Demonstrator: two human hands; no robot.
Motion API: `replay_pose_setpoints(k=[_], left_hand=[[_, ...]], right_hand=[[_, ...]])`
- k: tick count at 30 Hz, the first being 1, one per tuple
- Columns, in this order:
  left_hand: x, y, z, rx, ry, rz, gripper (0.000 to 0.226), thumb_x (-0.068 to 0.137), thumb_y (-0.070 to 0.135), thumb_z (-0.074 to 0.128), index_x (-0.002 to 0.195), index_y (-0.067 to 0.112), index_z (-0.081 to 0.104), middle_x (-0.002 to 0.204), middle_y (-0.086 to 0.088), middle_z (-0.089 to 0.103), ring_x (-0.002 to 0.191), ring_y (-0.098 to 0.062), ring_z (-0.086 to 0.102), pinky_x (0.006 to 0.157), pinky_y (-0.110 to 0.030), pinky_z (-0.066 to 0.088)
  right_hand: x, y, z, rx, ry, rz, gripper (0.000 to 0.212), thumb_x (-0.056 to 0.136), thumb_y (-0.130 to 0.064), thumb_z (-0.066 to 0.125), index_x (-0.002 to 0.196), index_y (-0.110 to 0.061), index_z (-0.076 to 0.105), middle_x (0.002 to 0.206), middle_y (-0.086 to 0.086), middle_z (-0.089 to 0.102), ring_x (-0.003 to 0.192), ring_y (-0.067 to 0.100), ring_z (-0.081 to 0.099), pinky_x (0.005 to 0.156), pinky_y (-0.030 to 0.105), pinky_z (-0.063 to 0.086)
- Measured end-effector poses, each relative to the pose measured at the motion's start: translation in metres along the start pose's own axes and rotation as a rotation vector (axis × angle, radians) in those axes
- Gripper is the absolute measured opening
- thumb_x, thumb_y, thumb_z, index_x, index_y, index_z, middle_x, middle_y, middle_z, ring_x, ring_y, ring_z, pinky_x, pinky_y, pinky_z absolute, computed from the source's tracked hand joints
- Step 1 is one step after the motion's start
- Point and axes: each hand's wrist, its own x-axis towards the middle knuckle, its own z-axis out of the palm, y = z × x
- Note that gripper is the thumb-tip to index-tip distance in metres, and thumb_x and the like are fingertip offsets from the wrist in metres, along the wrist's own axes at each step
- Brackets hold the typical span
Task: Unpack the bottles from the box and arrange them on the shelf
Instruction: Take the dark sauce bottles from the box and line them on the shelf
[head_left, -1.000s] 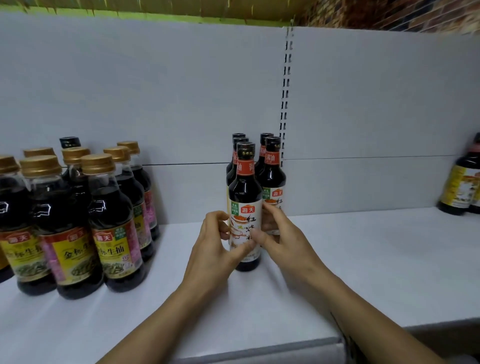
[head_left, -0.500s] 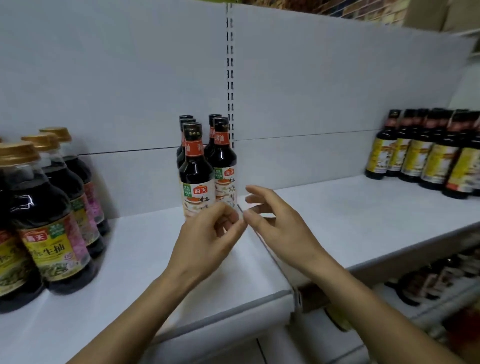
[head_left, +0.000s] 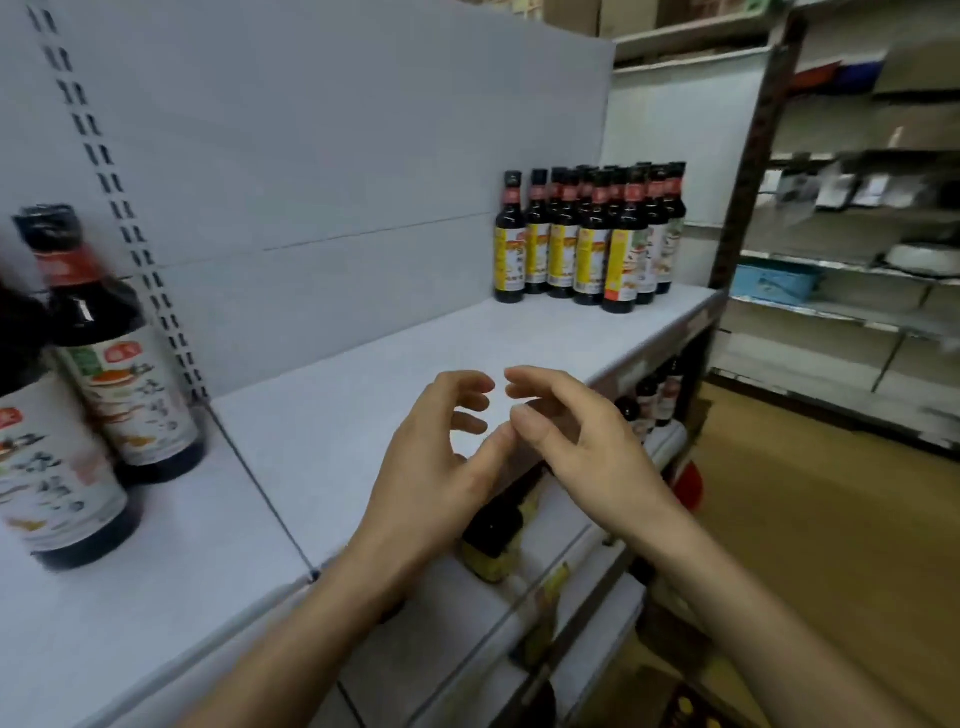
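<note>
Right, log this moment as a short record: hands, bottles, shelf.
left hand: empty, fingers curled, above the shelf
right hand: empty, fingers curled, thumb tip close to the left thumb
white metal shelf: bare in the middle
dark white-labelled sauce bottles: upright, far left
dark yellow-labelled sauce bottles: upright cluster, far right end
box: not in view

Both forearms reach forward, bare. The left hand (head_left: 434, 467) and right hand (head_left: 582, 447) face each other, empty, fingers loosely curled, thumb tips nearly touching.
</note>
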Motion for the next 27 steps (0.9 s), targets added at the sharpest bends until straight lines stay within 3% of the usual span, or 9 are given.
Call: replay_pose_setpoints(k=[3,7,11,15,19,23,27], left_hand=[[0.005,0.011,0.055,-0.041,-0.104,-0.002,0.036,0.095,0.043,0.069,0.127,0.039,0.054,0.120,0.019,0.063,0.104,0.007,0.064,0.084,-0.022,0.056],[0.004,0.027,0.132,-0.057,-0.230,-0.010,0.039,0.094,0.048,0.069,0.128,0.043,0.050,0.119,0.022,0.061,0.107,0.008,0.061,0.086,-0.020,0.054],[-0.004,0.036,0.204,-0.093,-0.345,-0.046,0.037,0.096,0.050,0.066,0.129,0.044,0.049,0.124,0.021,0.058,0.109,0.007,0.059,0.087,-0.020,0.055],[-0.016,0.038,0.268,-0.166,-0.427,-0.114,0.036,0.096,0.047,0.067,0.127,0.045,0.048,0.123,0.023,0.056,0.108,0.009,0.058,0.076,-0.011,0.050],[-0.038,0.026,0.325,-0.192,-0.507,-0.195,0.043,0.096,0.050,0.066,0.134,0.040,0.049,0.123,0.023,0.057,0.111,0.010,0.058,0.081,-0.013,0.050],[-0.064,0.012,0.372,-0.184,-0.605,-0.239,0.031,0.097,0.046,0.067,0.122,0.049,0.049,0.113,0.030,0.059,0.104,0.020,0.056,0.072,-0.003,0.048],[-0.089,-0.007,0.409,-0.211,-0.700,-0.283,0.028,0.098,0.033,0.068,0.112,0.050,0.051,0.112,0.022,0.061,0.100,0.024,0.057,0.072,-0.001,0.047]], right_hand=[[-0.021,0.029,-0.050,-0.046,0.055,0.044,0.035,0.103,-0.031,0.061,0.138,-0.032,0.061,0.130,-0.016,0.065,0.120,-0.004,0.060,0.099,0.023,0.053],[-0.050,0.070,-0.113,-0.084,0.080,0.140,0.037,0.103,-0.042,0.058,0.139,-0.038,0.058,0.134,-0.019,0.062,0.120,-0.009,0.058,0.090,0.007,0.049],[-0.079,0.108,-0.167,-0.082,0.106,0.228,0.036,0.103,-0.041,0.057,0.139,-0.037,0.058,0.136,-0.019,0.061,0.122,-0.006,0.058,0.090,0.015,0.051],[-0.109,0.140,-0.211,-0.079,0.117,0.314,0.039,0.104,-0.040,0.057,0.142,-0.033,0.056,0.137,-0.018,0.059,0.122,-0.009,0.057,0.091,0.011,0.051],[-0.142,0.174,-0.240,-0.096,0.147,0.418,0.040,0.104,-0.034,0.058,0.143,-0.027,0.057,0.134,-0.014,0.061,0.117,-0.014,0.055,0.085,0.004,0.048],[-0.179,0.210,-0.256,-0.117,0.181,0.541,0.040,0.103,-0.039,0.057,0.142,-0.030,0.056,0.132,-0.014,0.062,0.117,-0.014,0.056,0.086,0.003,0.048],[-0.214,0.243,-0.260,-0.149,0.197,0.664,0.037,0.104,-0.040,0.056,0.141,-0.034,0.055,0.125,-0.022,0.059,0.114,-0.012,0.056,0.086,0.010,0.050]])
